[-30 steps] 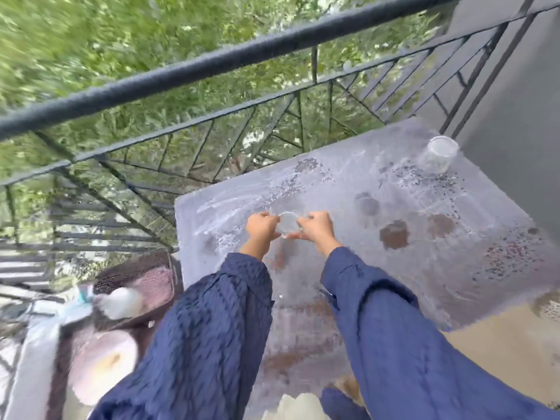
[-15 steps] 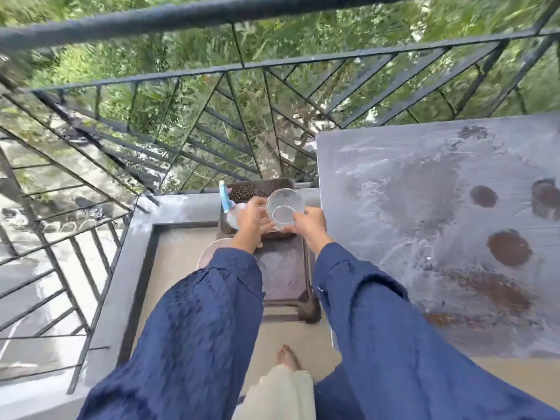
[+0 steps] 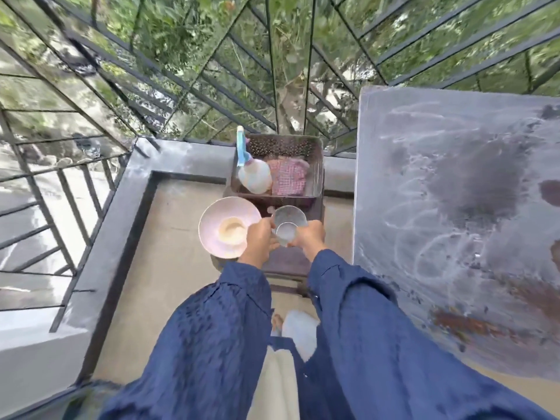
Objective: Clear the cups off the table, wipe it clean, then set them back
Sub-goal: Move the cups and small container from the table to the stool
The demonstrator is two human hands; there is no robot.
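A clear glass cup (image 3: 286, 234) is held between my left hand (image 3: 259, 241) and my right hand (image 3: 309, 239), low over a dark stool (image 3: 291, 262) left of the table. A second clear cup (image 3: 290, 216) stands on the stool just beyond it, touching or nearly so. The grey, stained table (image 3: 454, 207) fills the right side, smeared with white streaks and brown spots; no cup shows on its visible part. Both arms wear blue sleeves.
A pink bowl (image 3: 227, 230) sits left of the cups. Behind them a brown basket (image 3: 315, 153) holds a spray bottle (image 3: 253, 174) and a pink cloth (image 3: 288, 177). A black railing (image 3: 212, 86) and concrete ledge (image 3: 181, 159) bound the balcony; my foot (image 3: 277, 321) is below.
Both hands carried the cup from the table leftward and down to the stool beside the other cup. The view swung left and down, so the far cup on the table left the frame.
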